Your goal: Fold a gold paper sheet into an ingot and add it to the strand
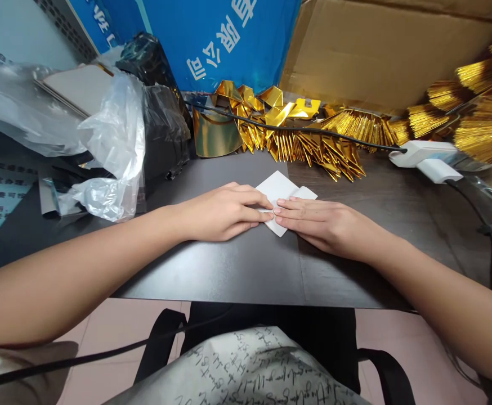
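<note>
A small white piece of folded paper (278,185) lies on the dark tabletop (229,270), turned so that one corner points toward me. A flap stands slightly raised at its right side. My left hand (224,211) rests on the paper's left part, fingers stretched out and pressing down. From the other side my right hand (326,222) lies flat over the right part, its fingers extended. The fingertips of both hands meet near the paper's middle and cover some of it.
Gold foil decorations (288,124) line the back, with a black cable (271,127) running across them to a white power strip (427,154). Plastic bags (115,140) crowd the left. Behind stand a blue board (220,45) and a cardboard box (356,56).
</note>
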`<state>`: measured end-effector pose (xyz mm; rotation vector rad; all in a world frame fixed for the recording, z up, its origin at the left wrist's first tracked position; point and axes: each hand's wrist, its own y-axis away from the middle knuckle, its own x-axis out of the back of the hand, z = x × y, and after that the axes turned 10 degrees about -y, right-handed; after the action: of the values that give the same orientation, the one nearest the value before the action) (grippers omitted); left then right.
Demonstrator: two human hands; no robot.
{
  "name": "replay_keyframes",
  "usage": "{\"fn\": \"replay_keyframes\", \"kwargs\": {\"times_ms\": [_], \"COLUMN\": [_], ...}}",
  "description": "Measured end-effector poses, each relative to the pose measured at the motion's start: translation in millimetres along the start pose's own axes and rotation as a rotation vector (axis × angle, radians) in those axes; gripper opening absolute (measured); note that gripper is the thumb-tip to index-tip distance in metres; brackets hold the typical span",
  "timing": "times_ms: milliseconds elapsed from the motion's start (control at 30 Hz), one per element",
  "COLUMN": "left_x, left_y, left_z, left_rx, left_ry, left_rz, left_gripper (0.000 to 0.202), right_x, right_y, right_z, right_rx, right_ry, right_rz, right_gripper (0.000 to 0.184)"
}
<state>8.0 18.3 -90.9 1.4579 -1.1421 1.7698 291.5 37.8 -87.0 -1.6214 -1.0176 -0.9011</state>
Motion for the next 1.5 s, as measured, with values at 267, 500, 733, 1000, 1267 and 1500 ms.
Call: {"fn": "replay_keyframes", "kwargs": {"times_ms": [267,500,733,1000,1267,1500], "left_x": [-0.9,-0.7,2.1,1.1,-1.8,-1.7], "left_y": [0,0,0,-1,0,0], "left_z": [0,0,1,1,0,0], "left_rx": [0.003,0.007,0.068,0.067,0.061,0.076], "left_ry": [-0.008,0.024,0.146,0.151,0.144,0.174], "left_rz": [-0.019,-0.009,-0.034,-0.014,0.006,-0.009], "left_gripper": [0.036,0.033,0.024,0.021,0.021,0.021], "right_x": [1,0,-6,-16,-18,-17], "right_y": [0,0,-3,-15,-19,-17], "right_z": [-3,-5,-3,1,-4,-6], "right_rx": [-0.024,-0.023,-0.026,-0.062,-0.135,-0.076], "right_ry": [-0.016,0.022,0.010,-0.064,-0.103,-0.028], "right_rz": [-0.017,-0.008,0.085,0.198,0.232,0.177], "right_gripper": [0.039,0.033,0.026,0.017,0.013,0.015]}}
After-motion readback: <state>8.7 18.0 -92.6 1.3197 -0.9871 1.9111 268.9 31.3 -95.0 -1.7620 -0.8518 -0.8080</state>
